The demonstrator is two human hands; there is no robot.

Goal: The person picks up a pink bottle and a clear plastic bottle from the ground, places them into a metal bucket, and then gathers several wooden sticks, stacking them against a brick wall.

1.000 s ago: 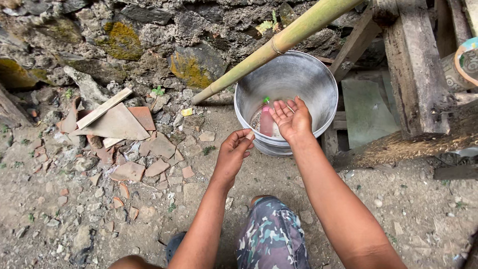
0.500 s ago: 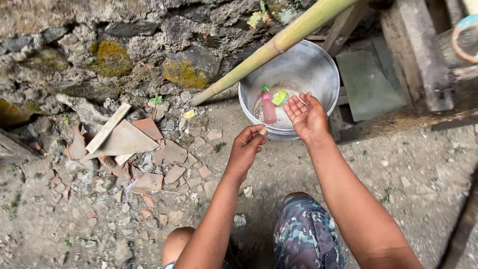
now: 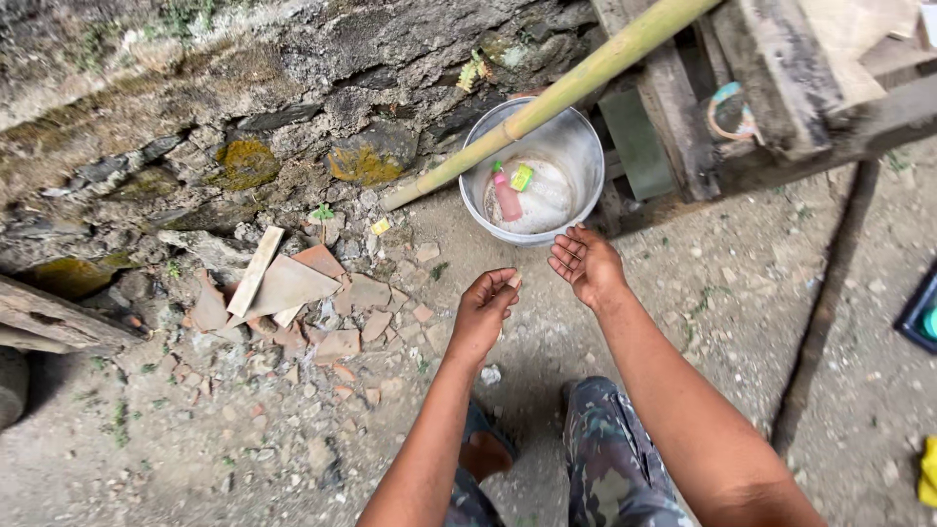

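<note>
A metal bucket (image 3: 576,146) is standing against the stone wall (image 3: 244,88), and a bamboo pole (image 3: 556,98) is leaning across its rim. Broken tiles (image 3: 293,293) are lying left of the bucket. A pink bottle (image 3: 506,198) and a green packet (image 3: 522,178) are lying inside it. Just before the bucket, the right hand (image 3: 586,262) is being held open, palm up, its grip wide and empty; the left hand (image 3: 485,307) is loosely curled, nothing seen in it.

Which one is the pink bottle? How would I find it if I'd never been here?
Look for the mossy stone wall and the long bamboo pole leaning against it. Under the pole stands a round metal bucket. Inside it lies the pink bottle with a green cap, the only pink thing there, beside a small yellow-green packet.
</note>
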